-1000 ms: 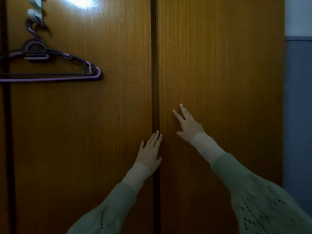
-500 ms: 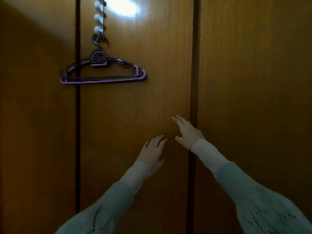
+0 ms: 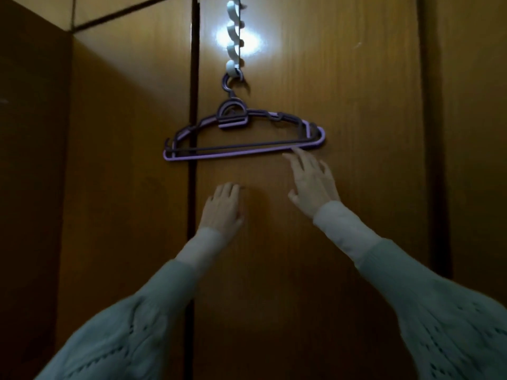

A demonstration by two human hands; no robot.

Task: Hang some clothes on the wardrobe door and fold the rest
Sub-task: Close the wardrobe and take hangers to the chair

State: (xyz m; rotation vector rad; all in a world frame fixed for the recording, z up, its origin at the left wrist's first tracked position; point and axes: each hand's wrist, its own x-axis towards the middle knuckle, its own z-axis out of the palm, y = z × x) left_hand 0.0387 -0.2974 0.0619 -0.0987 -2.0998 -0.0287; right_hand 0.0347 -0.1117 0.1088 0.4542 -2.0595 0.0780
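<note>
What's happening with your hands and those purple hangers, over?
Both hands open, holding nothing. Right hand reaching up, fingertips at the bottom bar of the purple plastic hangers; left hand lower, by the brown wooden wardrobe door. Hangers on white hook strip. Nothing blocking.

Both arms wear loose grey-green knitted sleeves (image 3: pixel 444 319) with openwork eyelet patterns, over pale close-fitting cuffs (image 3: pixel 344 227) that end at the wrists; both hands are bare.

Two bare hands, left (image 3: pixel 223 205) and right (image 3: pixel 312 182); at least two stacked purple plastic hangers (image 3: pixel 244 138); one white hook strip (image 3: pixel 234 50); three brown wooden door panels (image 3: pixel 315 242).
</note>
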